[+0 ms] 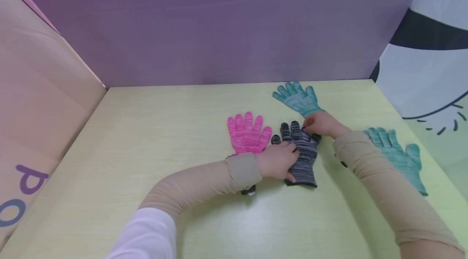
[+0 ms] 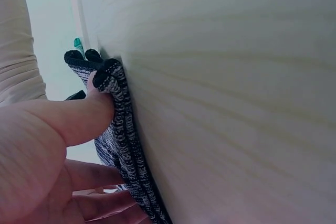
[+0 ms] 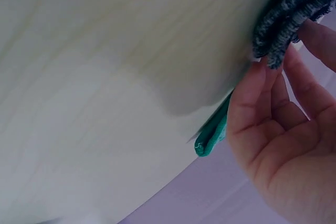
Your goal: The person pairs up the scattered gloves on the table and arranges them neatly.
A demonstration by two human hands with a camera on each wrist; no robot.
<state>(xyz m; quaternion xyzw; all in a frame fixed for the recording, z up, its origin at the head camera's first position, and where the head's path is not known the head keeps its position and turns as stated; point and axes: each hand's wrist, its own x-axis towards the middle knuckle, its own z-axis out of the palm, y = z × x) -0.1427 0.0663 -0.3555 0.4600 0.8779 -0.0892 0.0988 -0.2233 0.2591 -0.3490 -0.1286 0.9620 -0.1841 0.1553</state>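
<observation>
A black-and-grey knitted glove (image 1: 306,161) lies on the table, fingers toward the back. My left hand (image 1: 277,160) rests across its palm and left side; the left wrist view shows thumb and fingers against the glove (image 2: 128,135). At the glove's upper edge, my right hand (image 1: 323,124) pinches one glove finger. In the right wrist view, fingertips of the right hand (image 3: 286,135) hold the end of a dark glove finger (image 3: 278,38). A pink glove (image 1: 248,133) lies just left, its cuff partly hidden by my left forearm.
Behind my right hand lies a teal glove (image 1: 297,98), its cuff end hidden. Another teal glove (image 1: 402,159) lies at the right, partly covered by my right sleeve (image 1: 380,186). A purple panel (image 1: 234,27) stands along the back edge of the pale table (image 1: 146,137).
</observation>
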